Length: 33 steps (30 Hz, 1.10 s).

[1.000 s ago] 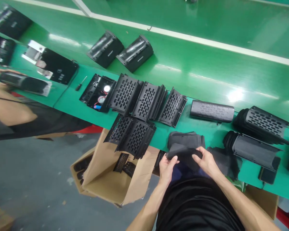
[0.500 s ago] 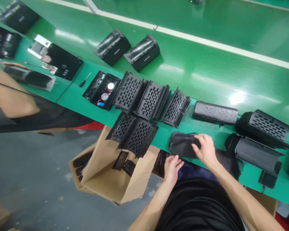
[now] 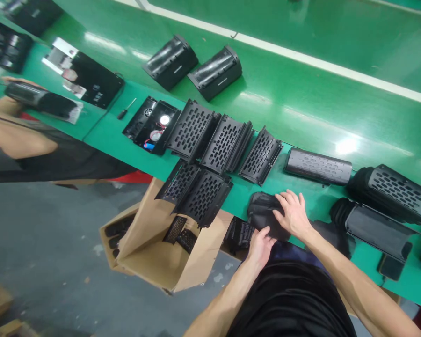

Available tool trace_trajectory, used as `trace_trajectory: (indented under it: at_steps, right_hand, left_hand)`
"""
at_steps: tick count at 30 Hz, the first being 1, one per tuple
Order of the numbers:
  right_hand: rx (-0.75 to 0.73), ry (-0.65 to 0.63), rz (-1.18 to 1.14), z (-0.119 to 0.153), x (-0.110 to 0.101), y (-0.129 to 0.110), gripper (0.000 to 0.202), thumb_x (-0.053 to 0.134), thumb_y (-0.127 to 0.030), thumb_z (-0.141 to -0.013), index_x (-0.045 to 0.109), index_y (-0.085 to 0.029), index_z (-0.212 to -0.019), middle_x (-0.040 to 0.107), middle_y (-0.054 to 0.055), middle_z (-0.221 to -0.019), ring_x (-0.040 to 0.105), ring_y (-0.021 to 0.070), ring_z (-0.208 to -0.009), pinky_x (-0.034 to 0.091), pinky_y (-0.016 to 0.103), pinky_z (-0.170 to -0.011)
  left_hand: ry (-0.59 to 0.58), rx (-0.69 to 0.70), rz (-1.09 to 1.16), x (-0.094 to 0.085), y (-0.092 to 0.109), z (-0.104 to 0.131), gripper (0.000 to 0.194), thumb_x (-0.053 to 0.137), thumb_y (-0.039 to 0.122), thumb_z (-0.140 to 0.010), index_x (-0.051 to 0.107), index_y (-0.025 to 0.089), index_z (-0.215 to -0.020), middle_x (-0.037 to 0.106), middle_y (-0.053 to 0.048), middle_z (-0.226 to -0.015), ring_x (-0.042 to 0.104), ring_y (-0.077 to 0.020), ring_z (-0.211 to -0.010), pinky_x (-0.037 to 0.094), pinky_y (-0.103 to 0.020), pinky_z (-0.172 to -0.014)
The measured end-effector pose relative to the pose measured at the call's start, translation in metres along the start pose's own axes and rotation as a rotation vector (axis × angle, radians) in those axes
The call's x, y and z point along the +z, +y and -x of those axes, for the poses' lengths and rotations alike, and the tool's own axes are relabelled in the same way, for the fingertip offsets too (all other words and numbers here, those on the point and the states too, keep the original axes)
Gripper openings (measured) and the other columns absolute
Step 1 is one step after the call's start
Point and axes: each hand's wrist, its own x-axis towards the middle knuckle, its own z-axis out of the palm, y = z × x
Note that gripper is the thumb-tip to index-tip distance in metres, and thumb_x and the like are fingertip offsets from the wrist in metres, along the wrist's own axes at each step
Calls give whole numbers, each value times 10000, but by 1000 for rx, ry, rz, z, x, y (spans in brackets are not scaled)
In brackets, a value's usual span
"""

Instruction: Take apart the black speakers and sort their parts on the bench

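Observation:
A black cloth-like sheet (image 3: 261,213) lies on a dark pile at the near edge of the green table. My left hand (image 3: 260,247) is at its front edge, thumb on top and fingers partly hidden beneath, pinching it. Resting across the sheet's right part is my right hand (image 3: 293,216), its fingers spread. Left of both hands stand slotted black grille covers (image 3: 259,157). Behind them lies a curved grille cover (image 3: 318,166). A half-cylinder shell (image 3: 377,229) with a dark lining sits to the right.
An open cardboard box (image 3: 154,262) stands below the table edge, with grilles overhanging it. An opened speaker housing (image 3: 151,124), a screwdriver (image 3: 127,109) and a phone (image 3: 391,267) lie on the table. At far left, another person's arm (image 3: 17,131) reaches to a black shell.
My left hand has moved up and right onto the sheet's front edge. My right hand has shifted slightly left over the sheet, its fingers spreading. The view has shifted a little.

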Motion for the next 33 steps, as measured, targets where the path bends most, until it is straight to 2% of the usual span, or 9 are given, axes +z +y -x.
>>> trace_trajectory:
  at_steps: [2,5,11,16,18,22,27,30,33]
  right_hand:
    - [-19,-32,4,-2,-1,-4,455,578,-270,-962,628,-186,-1406,619,170,-1457,398,398,-1472,191,719,-1209]
    - [-56,-88,4,11,2,-13,438,564,-230,-958,648,-200,-1387,630,154,-1455,410,375,-1472,160,695,-1233]
    - [-62,-150,8,42,10,-22,567,546,-157,-932,541,-182,-1499,564,155,-1537,401,357,-1491,137,687,-1244]
    - [-26,-159,31,21,-2,-16,580,550,-211,-970,473,-169,-1543,503,147,-1591,364,332,-1512,124,624,-1262]
    - [27,-152,57,5,-8,-12,607,598,-291,-974,453,-148,-1546,486,183,-1588,389,348,-1482,202,585,-1242]
    - [125,-226,110,-20,-15,-10,595,731,-438,-904,569,-159,-1404,639,214,-1364,572,383,-1255,444,532,-1019]
    - [153,-348,154,-32,-17,-14,461,776,-512,-861,685,-157,-1141,725,170,-1118,657,360,-1091,486,471,-903]
    - [95,-376,168,-31,-19,-16,410,785,-523,-843,714,-179,-1054,681,173,-1213,617,363,-1157,482,450,-908]
    - [16,-383,169,-20,-21,-23,422,823,-418,-806,685,-196,-1136,643,152,-1310,590,349,-1199,471,432,-948]
  left_hand:
    - [17,-8,21,1,-1,-1,245,731,89,-767,669,171,-990,777,-89,-956,745,-211,-800,597,-340,-736]
    - [46,-20,56,1,-2,-2,225,725,77,-757,666,170,-953,767,-68,-901,720,-185,-722,587,-317,-678]
    - [96,-22,106,0,-5,-1,241,719,41,-723,666,175,-916,767,-41,-880,692,-143,-660,541,-242,-590]
    - [109,-9,111,1,-8,-1,275,710,46,-722,650,188,-950,772,-35,-854,721,-169,-681,582,-282,-634]
    - [105,1,109,1,-9,-1,298,711,53,-727,655,186,-987,786,-54,-898,747,-194,-740,605,-317,-687]
    - [96,7,95,2,-10,-2,323,729,74,-736,662,176,-1035,799,-92,-934,769,-223,-787,620,-350,-741]
    - [95,13,89,3,-9,-3,277,734,78,-753,662,176,-1002,798,-92,-896,772,-216,-775,624,-329,-719]
    - [96,12,94,4,-8,-4,225,725,77,-755,661,178,-945,792,-82,-861,762,-214,-754,625,-329,-702]
    - [90,14,100,5,-8,-6,142,702,84,-759,649,179,-849,783,-74,-836,740,-196,-722,610,-303,-667]
